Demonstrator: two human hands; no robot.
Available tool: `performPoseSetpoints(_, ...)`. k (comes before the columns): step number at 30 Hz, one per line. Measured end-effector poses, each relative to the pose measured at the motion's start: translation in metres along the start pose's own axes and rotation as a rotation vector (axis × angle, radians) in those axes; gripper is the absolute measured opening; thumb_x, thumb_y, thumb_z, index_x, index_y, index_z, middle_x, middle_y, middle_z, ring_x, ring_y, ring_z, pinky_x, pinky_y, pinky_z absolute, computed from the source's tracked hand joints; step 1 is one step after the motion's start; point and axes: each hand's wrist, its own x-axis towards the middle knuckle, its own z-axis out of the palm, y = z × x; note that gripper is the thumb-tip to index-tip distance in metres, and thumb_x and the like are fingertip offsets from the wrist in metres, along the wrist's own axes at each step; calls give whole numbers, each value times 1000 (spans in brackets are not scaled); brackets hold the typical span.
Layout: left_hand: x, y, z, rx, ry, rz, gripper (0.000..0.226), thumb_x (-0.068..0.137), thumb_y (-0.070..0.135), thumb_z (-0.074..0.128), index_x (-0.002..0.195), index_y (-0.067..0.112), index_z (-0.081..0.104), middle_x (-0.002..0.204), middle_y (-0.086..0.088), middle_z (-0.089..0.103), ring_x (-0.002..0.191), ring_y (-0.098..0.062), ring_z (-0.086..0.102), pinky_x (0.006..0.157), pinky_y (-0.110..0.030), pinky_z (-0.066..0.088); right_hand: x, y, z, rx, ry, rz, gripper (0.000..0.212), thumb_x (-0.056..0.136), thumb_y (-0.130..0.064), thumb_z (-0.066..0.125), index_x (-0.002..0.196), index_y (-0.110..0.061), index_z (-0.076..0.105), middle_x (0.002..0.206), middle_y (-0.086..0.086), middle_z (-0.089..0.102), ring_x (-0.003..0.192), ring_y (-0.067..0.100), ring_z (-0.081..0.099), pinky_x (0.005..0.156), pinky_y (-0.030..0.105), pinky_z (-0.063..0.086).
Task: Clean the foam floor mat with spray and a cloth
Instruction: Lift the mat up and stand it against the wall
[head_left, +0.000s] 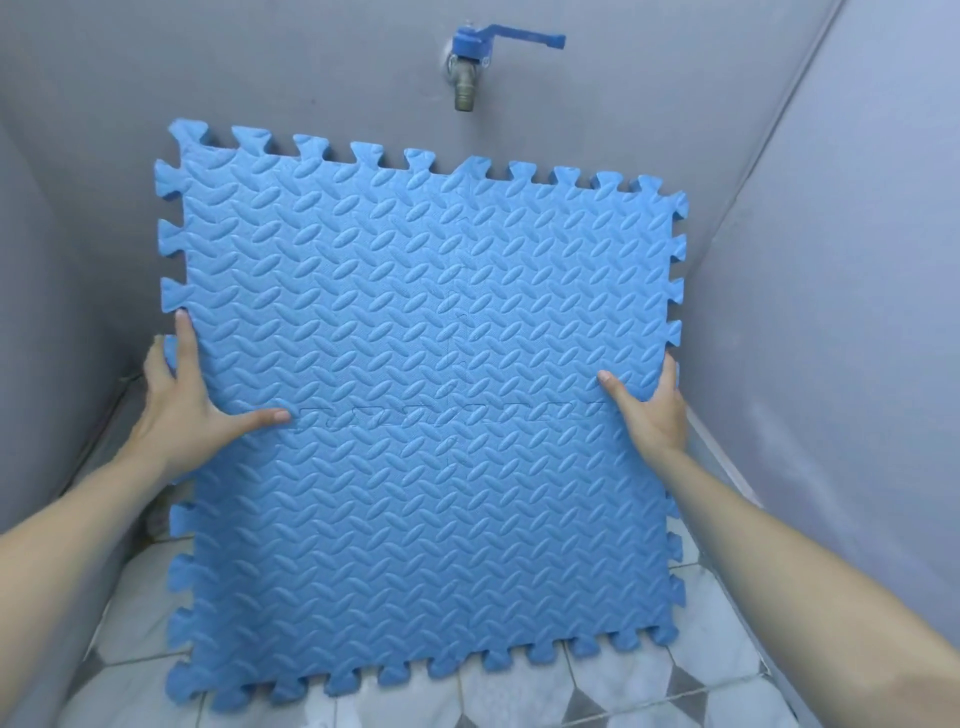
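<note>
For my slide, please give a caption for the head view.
Left hand and right hand grip a blue foam mat under a wall tap.

A tap (470, 67) sticks out of the grey back wall (311, 67), near the top of the view; it has a blue lever handle (524, 40) pointing to the right and a dull metal spout (464, 96) pointing down. A second grey wall (857, 260) meets it at a corner on the right. Below lies a tiled floor (519, 696) of pale marbled tiles with a few darker grey ones.
</note>
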Motion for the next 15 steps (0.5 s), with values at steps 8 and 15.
performPoseSetpoints(8, -58, 6, -46, -39, -11, -201, 150, 46, 40, 92, 146, 37, -20, 143, -21, 14, 134, -36, 25, 112, -45, 26, -41, -46, -22, -140, -140, 205, 118, 48, -82, 71, 144, -34, 23, 148, -4, 45, 140, 26, 37, 112, 68, 5)
performPoseSetpoints(15, -127, 63, -130, 52, 38, -326, 151, 43, 54, 85, 141, 36, -29, 135, -33, 20, 122, -46, 29, 102, -58, 36, -87, -131, -96, 20, -306, 392, 105, 63, -35, 90, 142, -30, 21, 130, -9, 44, 116, 15, 50, 103, 36, 41)
